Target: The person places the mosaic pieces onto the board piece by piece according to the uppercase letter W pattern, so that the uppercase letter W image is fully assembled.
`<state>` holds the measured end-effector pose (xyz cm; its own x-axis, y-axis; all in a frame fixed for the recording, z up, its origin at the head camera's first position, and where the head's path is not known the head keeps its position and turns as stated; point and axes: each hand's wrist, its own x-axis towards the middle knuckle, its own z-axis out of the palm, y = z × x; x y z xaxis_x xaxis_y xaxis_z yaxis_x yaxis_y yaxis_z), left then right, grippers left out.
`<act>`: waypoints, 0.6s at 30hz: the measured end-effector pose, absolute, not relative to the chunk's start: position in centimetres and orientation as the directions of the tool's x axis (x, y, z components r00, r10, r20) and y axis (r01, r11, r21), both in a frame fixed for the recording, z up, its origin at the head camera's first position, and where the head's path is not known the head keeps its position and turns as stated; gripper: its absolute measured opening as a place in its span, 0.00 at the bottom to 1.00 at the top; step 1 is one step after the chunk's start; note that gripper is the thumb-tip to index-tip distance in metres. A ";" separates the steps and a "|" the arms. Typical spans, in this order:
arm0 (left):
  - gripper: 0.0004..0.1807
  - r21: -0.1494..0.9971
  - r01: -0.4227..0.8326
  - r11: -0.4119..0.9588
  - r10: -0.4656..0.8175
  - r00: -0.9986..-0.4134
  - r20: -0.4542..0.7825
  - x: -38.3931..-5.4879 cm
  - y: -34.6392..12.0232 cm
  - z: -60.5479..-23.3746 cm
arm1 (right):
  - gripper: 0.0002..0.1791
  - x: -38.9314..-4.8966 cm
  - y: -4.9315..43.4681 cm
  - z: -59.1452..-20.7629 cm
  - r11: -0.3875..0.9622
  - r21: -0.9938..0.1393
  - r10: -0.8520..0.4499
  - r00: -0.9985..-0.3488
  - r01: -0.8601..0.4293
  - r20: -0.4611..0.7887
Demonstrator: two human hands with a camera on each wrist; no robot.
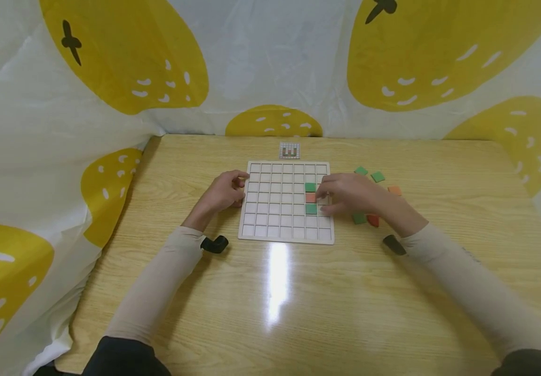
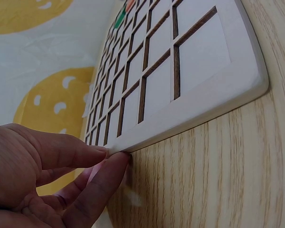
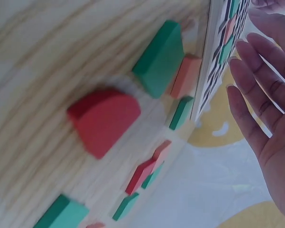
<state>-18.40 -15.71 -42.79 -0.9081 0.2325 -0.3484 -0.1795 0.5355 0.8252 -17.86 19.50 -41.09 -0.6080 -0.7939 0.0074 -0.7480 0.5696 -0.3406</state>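
A white square grid board lies on the table with a short column of tiles in it: a green tile, an orange tile and another green tile. At its left edge, my left hand pinches the rim between thumb and forefinger, as the left wrist view shows close up. Over the right side of the board hovers my right hand, its fingertips close to the tile column. Those fingers are spread and slightly bent in the right wrist view, with nothing between them.
Loose tiles lie right of the board, partly under my right arm: a green tile, an orange tile, a red rounded piece and several others. A small pattern card lies behind the board. Patterned cloth hangs behind and at left.
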 end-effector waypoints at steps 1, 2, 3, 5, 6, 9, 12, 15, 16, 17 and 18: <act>0.29 0.825 -0.180 0.536 0.233 -0.907 -0.350 -18.4 -15.7 -42.8 | 0.13 -17.9 19.7 -41.1 0.578 -0.343 -0.788 -0.615 -0.740 0.000; 0.29 0.824 -0.181 0.536 0.232 -0.907 -0.350 -18.4 -15.7 -42.8 | 0.14 -17.9 19.9 -41.0 0.583 -0.347 -0.784 -0.621 -0.735 -0.002; 0.29 0.824 -0.183 0.537 0.232 -0.907 -0.352 -18.4 -15.7 -42.8 | 0.14 -17.9 20.2 -41.1 0.581 -0.352 -0.783 -0.622 -0.734 0.005; 0.29 0.823 -0.183 0.538 0.230 -0.907 -0.353 -18.4 -15.8 -42.8 | 0.14 -17.9 20.6 -41.1 0.581 -0.363 -0.778 -0.628 -0.729 0.016; 0.29 0.823 -0.183 0.538 0.231 -0.906 -0.353 -18.4 -15.8 -42.8 | 0.14 -17.9 20.9 -41.1 0.579 -0.369 -0.777 -0.629 -0.727 0.018; 0.29 0.824 -0.185 0.536 0.231 -0.907 -0.353 -18.4 -15.8 -42.9 | 0.14 -18.0 21.6 -41.0 0.602 -0.373 -0.760 -0.650 -0.706 0.002; 0.29 0.825 -0.186 0.533 0.234 -0.905 -0.355 -18.4 -15.8 -42.9 | 0.16 -18.0 22.4 -40.8 0.651 -0.353 -0.728 -0.684 -0.672 -0.043; 0.29 0.825 -0.190 0.532 0.233 -0.904 -0.359 -18.3 -15.8 -42.9 | 0.17 -18.1 23.1 -40.7 0.682 -0.341 -0.704 -0.708 -0.648 -0.062; 0.29 0.826 -0.192 0.530 0.233 -0.903 -0.360 -18.3 -15.8 -42.9 | 0.18 -18.1 23.3 -40.6 0.687 -0.342 -0.698 -0.713 -0.641 -0.065; 0.29 0.826 -0.194 0.529 0.233 -0.903 -0.361 -18.3 -15.8 -42.9 | 0.18 -18.1 23.5 -40.6 0.691 -0.344 -0.693 -0.718 -0.636 -0.066; 0.29 0.826 -0.195 0.529 0.232 -0.903 -0.362 -18.3 -15.8 -42.9 | 0.18 -18.1 23.7 -40.6 0.694 -0.350 -0.689 -0.722 -0.629 -0.068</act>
